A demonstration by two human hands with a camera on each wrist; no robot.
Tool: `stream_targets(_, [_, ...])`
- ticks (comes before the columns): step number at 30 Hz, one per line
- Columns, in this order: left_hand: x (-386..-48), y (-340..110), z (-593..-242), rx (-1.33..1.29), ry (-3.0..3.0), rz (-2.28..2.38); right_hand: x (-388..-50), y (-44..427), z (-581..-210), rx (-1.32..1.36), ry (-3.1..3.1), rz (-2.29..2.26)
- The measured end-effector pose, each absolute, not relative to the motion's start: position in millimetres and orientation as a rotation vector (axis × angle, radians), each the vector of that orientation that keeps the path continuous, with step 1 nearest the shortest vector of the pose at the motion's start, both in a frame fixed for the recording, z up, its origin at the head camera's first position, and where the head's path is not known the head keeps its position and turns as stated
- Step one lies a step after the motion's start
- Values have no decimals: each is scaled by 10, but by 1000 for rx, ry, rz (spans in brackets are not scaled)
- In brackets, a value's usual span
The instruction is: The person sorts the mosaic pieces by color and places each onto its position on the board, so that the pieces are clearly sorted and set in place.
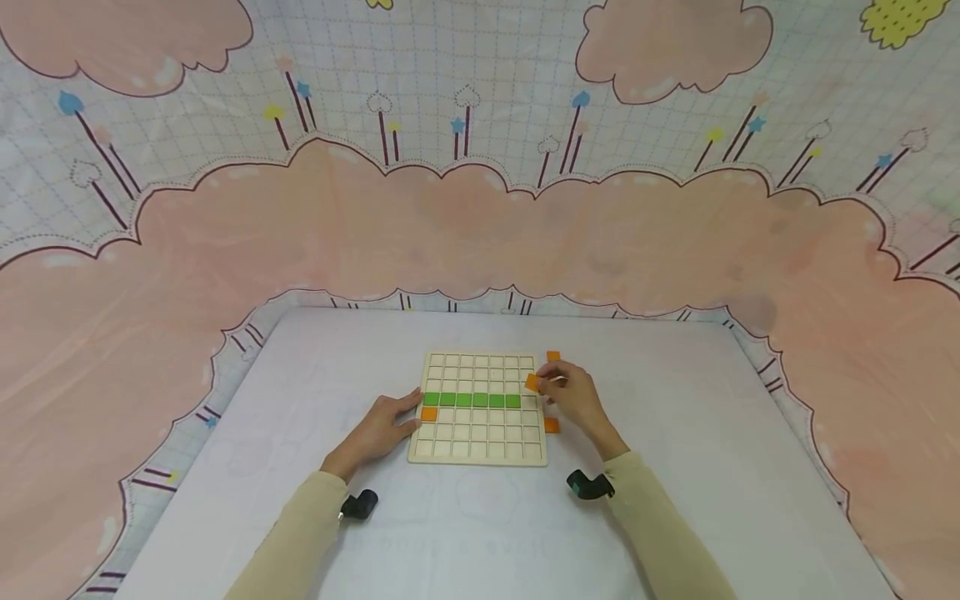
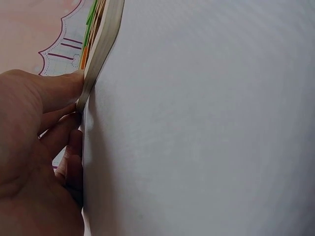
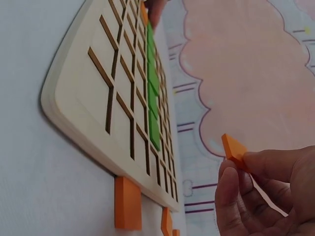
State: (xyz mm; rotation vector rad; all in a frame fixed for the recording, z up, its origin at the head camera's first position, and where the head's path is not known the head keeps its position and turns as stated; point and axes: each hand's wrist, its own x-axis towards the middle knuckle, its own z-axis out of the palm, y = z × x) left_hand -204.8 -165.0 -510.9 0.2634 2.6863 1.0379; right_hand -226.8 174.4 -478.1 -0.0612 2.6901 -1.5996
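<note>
A wooden grid board lies flat on the table. Several green tiles fill most of one row, and an orange tile sits just below that row's left end. My left hand touches the board's left edge with its thumb and fingers; the left wrist view shows them against the board's side. Between thumb and fingers of my right hand is a square orange tile, pinched and raised above the board's right side, near the open end of the green row.
Loose orange tiles lie along the board's right edge: one at the far corner, another nearer me. A third, small orange piece shows in the right wrist view. A patterned cloth surrounds the white table.
</note>
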Motion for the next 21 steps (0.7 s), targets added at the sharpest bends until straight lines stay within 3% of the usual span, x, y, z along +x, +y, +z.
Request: stream_targets(21, [-2040, -1657, -5086, 295, 2671, 1042, -2348, 1344, -4741, -196, 2623, -1618])
